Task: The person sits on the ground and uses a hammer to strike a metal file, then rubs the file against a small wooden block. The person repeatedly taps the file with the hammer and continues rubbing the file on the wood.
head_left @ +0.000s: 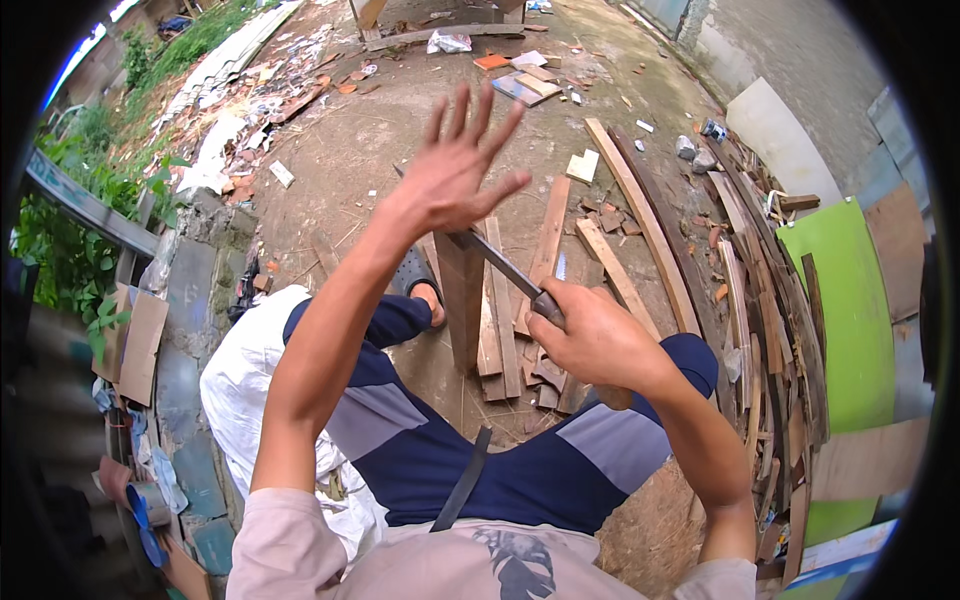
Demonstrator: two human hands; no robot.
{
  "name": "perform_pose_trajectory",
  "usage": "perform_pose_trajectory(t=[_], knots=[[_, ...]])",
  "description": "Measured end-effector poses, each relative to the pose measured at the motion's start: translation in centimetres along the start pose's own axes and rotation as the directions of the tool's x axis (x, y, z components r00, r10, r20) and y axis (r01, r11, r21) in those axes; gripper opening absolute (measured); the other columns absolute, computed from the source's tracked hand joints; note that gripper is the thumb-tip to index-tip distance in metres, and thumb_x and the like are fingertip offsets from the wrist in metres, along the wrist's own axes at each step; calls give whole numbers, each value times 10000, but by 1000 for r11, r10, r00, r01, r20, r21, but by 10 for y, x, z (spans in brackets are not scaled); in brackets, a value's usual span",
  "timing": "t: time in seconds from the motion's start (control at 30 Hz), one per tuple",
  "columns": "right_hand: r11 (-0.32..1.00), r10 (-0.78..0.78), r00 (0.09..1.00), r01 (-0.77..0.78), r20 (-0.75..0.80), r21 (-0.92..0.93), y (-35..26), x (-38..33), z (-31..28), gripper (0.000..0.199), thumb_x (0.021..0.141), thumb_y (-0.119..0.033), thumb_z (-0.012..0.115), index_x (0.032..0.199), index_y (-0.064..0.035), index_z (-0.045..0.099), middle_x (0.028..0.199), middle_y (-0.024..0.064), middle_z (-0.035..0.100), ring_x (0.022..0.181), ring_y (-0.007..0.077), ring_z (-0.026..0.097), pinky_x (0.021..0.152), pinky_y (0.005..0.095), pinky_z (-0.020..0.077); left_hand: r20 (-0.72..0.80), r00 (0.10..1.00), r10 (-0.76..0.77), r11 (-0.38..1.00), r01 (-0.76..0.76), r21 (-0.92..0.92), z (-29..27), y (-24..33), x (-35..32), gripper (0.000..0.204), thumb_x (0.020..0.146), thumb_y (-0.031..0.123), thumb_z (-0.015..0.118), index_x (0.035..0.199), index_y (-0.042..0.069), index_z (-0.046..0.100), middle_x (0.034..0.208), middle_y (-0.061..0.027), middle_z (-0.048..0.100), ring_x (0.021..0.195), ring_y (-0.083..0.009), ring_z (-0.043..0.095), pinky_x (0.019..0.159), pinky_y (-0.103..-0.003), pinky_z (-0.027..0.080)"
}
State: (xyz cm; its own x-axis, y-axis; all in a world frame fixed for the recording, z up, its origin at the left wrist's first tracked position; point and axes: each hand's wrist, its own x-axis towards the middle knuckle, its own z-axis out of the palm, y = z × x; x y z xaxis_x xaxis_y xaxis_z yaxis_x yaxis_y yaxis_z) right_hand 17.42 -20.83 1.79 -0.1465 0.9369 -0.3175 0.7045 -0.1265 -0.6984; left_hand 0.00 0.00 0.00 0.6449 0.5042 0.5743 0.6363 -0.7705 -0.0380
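My right hand [598,338] is closed around the dark handle of a machete [508,268]. The blade slants up and to the left, passes behind my left hand, and its tip shows beyond the wrist. My left hand [448,180] is raised over the blade with its fingers spread, holding nothing; whether the palm touches the metal I cannot tell. Just below the blade, a dark wooden board [460,305] stands between my legs, its upper end close to the blade. Several cut lengths of timber [497,330] lie to the right of it.
Long planks [640,225] and a stack of weathered timber [765,290] line my right side, near a green panel [845,310]. A low block wall [185,370] and a white sack [240,385] are on my left. Rubble [225,165] and scraps litter the ground ahead.
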Motion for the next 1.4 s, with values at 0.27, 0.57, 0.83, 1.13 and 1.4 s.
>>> perform_pose_trajectory(t=[0.27, 0.57, 0.83, 1.13, 1.4], knots=[[999, -40, 999, 40, 23, -22, -12, -2, -4, 339, 943, -242, 576, 1048, 76, 628, 852, 323, 668, 892, 481, 686, 831, 528, 523, 47, 999, -17, 977, 27, -213, -22, 10, 27, 947, 956, 822, 224, 1661, 229, 2, 1699, -231, -44, 1562, -407, -119, 1268, -496, -80], [999, -15, 1000, 16, 16, -49, -6, -6, -3, 280, 925, -239, 626, 973, 37, 625, 772, 274, 642, 806, 463, 657, 744, 507, 502, 37, 997, 66, 997, -65, -28, -77, 17, 26, 818, 1027, 708, 210, 1663, 211, 73, 1717, -150, -44, 1565, -348, -157, 1271, -474, -102], [995, -78, 997, 79, 14, -57, 2, -6, -11, 291, 912, -222, 580, 976, 57, 631, 773, 292, 654, 787, 452, 686, 768, 509, 528, 176, 984, 4, 998, 6, -57, -21, 10, -5, 782, 1032, 700, 185, 1662, 260, 39, 1716, -132, -75, 1565, -326, -168, 1265, -464, -116], [998, -28, 996, 32, 90, -49, -3, -7, -18, 299, 912, -237, 599, 1027, 36, 630, 768, 269, 662, 714, 409, 697, 701, 493, 541, 347, 937, -45, 989, 91, -117, 5, 8, -19, 811, 1017, 722, 245, 1663, 266, 64, 1719, -147, -31, 1571, -334, -140, 1279, -467, -72], [997, 49, 993, -43, 106, -59, -4, -10, -17, 279, 932, -223, 593, 1022, 41, 607, 711, 219, 645, 586, 319, 678, 611, 456, 543, 103, 989, -106, 989, 115, -91, -10, -11, -7, 837, 997, 750, 294, 1661, 267, 130, 1720, -151, 38, 1580, -352, -77, 1287, -450, -42]])
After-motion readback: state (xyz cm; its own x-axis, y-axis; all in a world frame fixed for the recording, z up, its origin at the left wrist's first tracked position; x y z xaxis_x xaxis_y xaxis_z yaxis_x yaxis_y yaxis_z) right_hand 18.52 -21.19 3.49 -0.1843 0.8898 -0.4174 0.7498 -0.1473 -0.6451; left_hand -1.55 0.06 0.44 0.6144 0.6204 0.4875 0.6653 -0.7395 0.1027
